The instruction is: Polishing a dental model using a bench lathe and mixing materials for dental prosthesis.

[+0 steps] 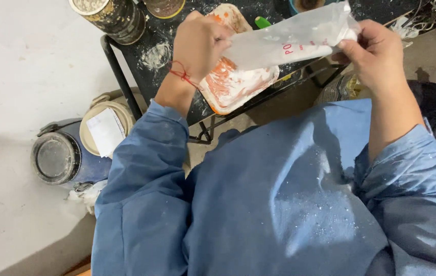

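Blue smock [279,204], hands [197,43] gripping bag [294,38]

Left hand [197,43] and right hand [373,48] raised, fingers pinched closed.

The light over me is even and fairly bright, falling from above and slightly ahead. The pale floor [19,66] on my left is nearly washed out, with a soft grey shadow across its lower part. My blue coat [279,204] shows a gentle sheen. The plastic bag [294,38] glares white. Under the dark bench [146,36] it is dim. Edges bend slightly; focus is mostly sharp.
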